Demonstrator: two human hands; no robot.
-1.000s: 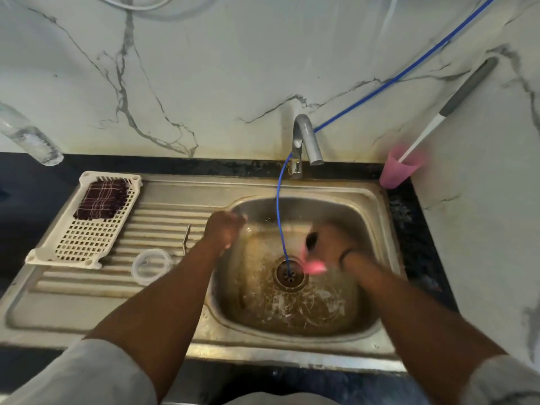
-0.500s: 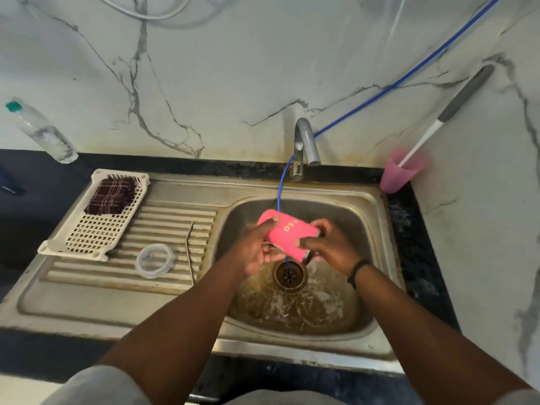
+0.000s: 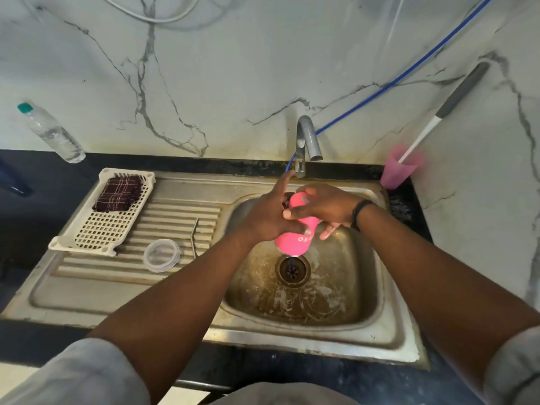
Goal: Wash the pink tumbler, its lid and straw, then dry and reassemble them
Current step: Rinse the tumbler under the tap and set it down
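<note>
the washing step is in hand: the pink tumbler [image 3: 293, 242] is held over the steel sink [image 3: 365, 305], just below the tap [image 3: 305, 141], tilted with its base toward the drain [image 3: 293, 269]. the right hand [image 3: 324, 207] curls round the upper body, thumb pressed on the near side; the left hand [image 3: 270, 217] lies against the left side near the mouth with fingers nearly straight — whether any reach inside i cannot tell. no running water shows, so the next move likely calls for opening the tap and rinsing. the tumbler looks smooth, matte, rounded. the clear round lid [image 3: 161, 255] and the thin bent metal straw [image 3: 194, 238] lie on the ribbed drainboard — both apparently yet to be washed or dried.
</note>
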